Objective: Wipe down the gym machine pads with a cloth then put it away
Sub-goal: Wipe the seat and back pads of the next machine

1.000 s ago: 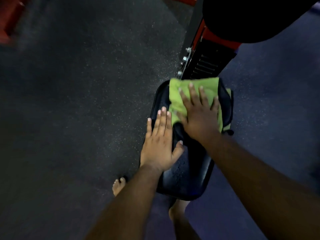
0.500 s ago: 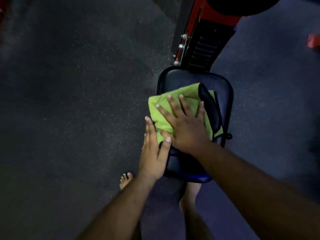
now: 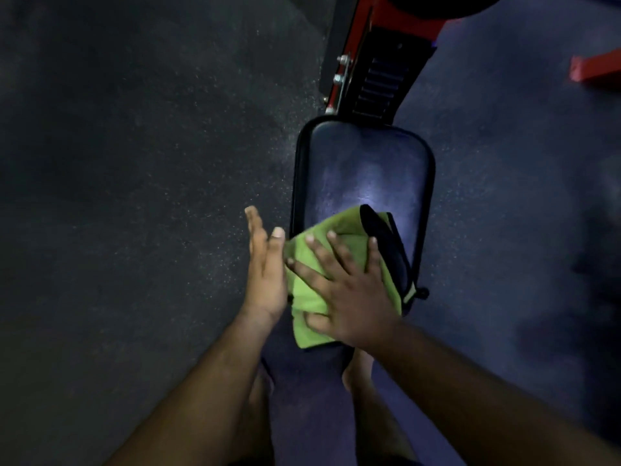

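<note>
A black padded seat of the gym machine lies below me, its far half bare and shiny. A green cloth with a black folded edge covers the seat's near end. My right hand presses flat on the cloth with fingers spread. Just left of the seat's edge is my left hand, fingers straight, its side against the cloth.
The red and black machine frame rises behind the seat, with another black pad at the top edge. A red bar lies at the far right. Speckled dark rubber floor spreads to the left. My bare feet stand under the seat.
My right hand has dragged the cloth from the seat's far end to its near end. My left hand has slid off the pad to its left edge.
</note>
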### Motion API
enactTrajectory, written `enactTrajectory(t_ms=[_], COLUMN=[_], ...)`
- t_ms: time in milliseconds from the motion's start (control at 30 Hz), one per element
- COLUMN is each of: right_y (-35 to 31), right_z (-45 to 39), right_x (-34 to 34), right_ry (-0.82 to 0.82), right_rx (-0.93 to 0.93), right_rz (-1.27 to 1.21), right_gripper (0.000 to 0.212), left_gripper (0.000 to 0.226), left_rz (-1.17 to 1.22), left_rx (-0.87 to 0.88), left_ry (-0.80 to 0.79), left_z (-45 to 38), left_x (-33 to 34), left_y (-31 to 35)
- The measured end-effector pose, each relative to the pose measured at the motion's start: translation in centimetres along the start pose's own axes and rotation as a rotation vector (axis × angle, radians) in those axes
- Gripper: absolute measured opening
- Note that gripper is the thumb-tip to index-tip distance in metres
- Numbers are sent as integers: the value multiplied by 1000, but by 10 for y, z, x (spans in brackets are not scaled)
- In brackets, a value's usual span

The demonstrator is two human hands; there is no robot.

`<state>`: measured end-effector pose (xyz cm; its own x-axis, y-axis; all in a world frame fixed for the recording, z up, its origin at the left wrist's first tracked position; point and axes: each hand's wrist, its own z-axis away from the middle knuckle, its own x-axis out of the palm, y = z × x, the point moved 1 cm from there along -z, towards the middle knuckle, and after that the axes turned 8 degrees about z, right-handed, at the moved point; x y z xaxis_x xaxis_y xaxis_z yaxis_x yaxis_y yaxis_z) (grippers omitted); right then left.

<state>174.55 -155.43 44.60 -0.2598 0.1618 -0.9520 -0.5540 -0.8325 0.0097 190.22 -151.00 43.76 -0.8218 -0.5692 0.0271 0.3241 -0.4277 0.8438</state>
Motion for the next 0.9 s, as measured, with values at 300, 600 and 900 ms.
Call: enactTrajectory(t_ms=[300,600,900], right_y=[23,101,82], right_z=[-41,-1,16], right_x=[-7,15,18], right_ry=[11,-21,113], right_rx=[412,508,660], right_rz=[-121,-305,-491], right_gripper=[85,88,78], left_gripper=[78,80,74], left_rz=[-307,-918,-1160], left_rx=[175,436,457], left_ry=[-99,-158,-118], left_z=[-16,-18,-33], left_x=[23,52,66], left_y=[0,2,-1])
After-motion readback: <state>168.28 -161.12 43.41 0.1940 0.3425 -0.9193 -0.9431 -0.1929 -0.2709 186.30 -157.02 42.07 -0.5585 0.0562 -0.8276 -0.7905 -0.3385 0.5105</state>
